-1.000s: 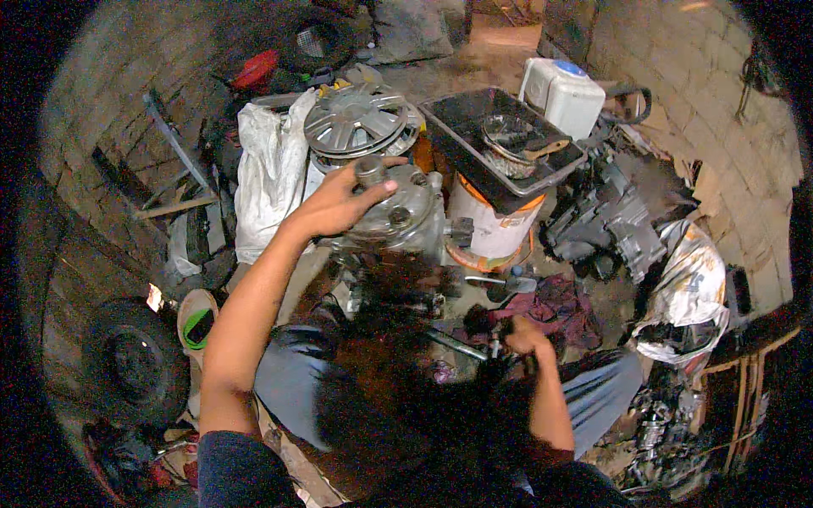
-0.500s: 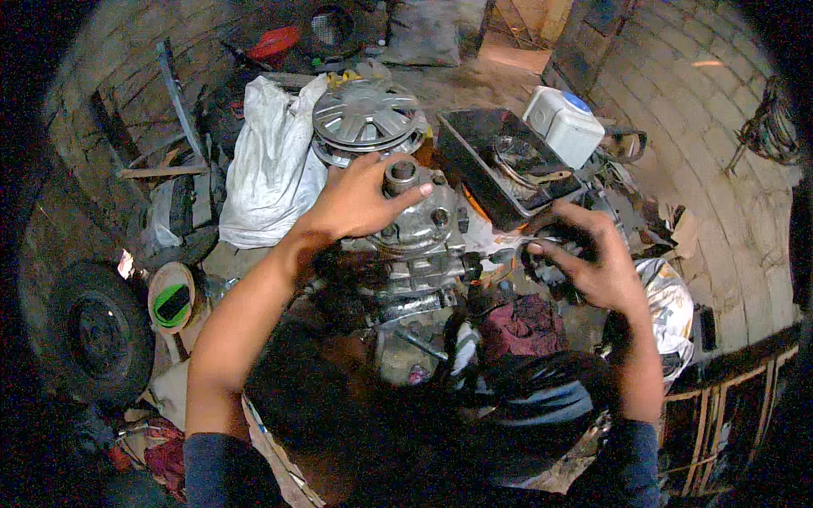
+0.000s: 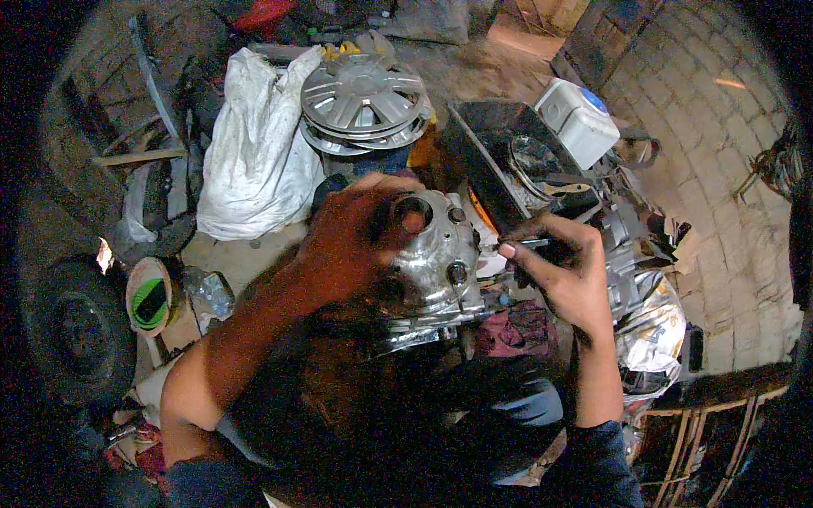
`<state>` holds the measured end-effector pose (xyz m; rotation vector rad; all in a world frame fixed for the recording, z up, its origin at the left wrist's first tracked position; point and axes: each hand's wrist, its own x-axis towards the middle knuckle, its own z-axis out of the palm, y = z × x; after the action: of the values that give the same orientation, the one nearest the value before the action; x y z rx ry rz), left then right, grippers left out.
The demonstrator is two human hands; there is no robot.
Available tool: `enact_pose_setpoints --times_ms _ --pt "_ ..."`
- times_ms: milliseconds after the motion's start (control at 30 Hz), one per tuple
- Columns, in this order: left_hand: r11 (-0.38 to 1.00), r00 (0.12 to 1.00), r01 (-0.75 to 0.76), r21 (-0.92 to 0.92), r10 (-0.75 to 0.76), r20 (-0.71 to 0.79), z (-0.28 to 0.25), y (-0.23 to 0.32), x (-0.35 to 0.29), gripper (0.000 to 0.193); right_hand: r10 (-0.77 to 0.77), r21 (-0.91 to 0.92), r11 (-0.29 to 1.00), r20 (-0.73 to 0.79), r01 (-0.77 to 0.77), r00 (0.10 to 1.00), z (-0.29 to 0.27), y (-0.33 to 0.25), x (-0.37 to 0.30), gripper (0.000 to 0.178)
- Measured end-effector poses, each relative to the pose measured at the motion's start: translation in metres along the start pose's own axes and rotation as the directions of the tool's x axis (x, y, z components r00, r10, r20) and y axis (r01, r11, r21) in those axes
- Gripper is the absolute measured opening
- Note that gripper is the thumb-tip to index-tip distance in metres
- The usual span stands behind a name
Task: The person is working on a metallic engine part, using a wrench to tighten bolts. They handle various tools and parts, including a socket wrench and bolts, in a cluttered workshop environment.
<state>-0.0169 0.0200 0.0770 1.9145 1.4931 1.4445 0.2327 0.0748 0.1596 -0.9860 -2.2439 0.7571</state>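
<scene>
A brick wall (image 3: 711, 152) curves behind the floor (image 3: 476, 72). The metal gearbox casing (image 3: 436, 262) stands mid-floor, well in from the wall's foot; shadow hides its base. The left hand (image 3: 343, 245) lies blurred at its collar (image 3: 427, 207); I cannot tell whether it grips. The right hand (image 3: 567, 271) pinches a thin metal piece (image 3: 535, 243) just beside the near left corner of the black tray (image 3: 476, 169). A loosened pinch could drop the piece toward the maroon cloth (image 3: 515, 332); lopsided pressure at the collar could tip the casing; a knuckle could bump the tray.
</scene>
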Motion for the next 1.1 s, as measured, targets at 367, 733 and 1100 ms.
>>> enact_pose_setpoints --times_ms 367,733,1100 --pt "0.985 0.996 0.085 -0.151 -0.08 0.04 0.0 -0.003 -0.001 0.052 -0.276 -0.094 0.957 0.016 0.276 0.961 0.024 0.003 -0.004 0.003" --pt "0.967 1.0 -0.026 0.252 0.024 0.012 -0.009 0.015 -0.004 0.065 -0.374 -0.304 0.853 0.212 0.425 0.903 0.016 0.0 -0.009 0.027" --pt "0.993 0.996 0.068 0.1 -0.073 0.041 -0.007 0.016 -0.002 0.065 -0.413 -0.248 0.854 0.212 0.458 0.885 0.018 0.006 -0.004 0.028"
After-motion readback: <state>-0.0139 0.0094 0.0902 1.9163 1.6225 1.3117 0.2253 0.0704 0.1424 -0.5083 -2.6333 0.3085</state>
